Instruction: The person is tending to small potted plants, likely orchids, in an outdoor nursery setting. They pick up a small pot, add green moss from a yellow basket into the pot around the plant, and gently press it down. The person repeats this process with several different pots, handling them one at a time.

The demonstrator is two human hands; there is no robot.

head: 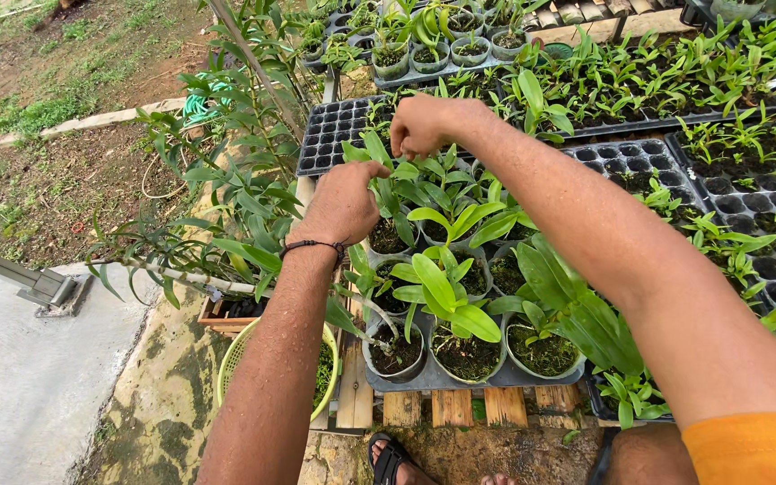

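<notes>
The fingers of the right hand (424,126) are bunched together, pinching at the leaf tips of a young plant (446,184) at the far end of the pot tray (460,377). The left hand (343,205) curls loosely, fingers bent down among the leaves of the same cluster; whether it grips anything cannot be told. A dark cord bracelet (314,244) rings that wrist. The tray sits on a slatted wooden table (451,409). A green basket (231,359) stands lower left.
</notes>
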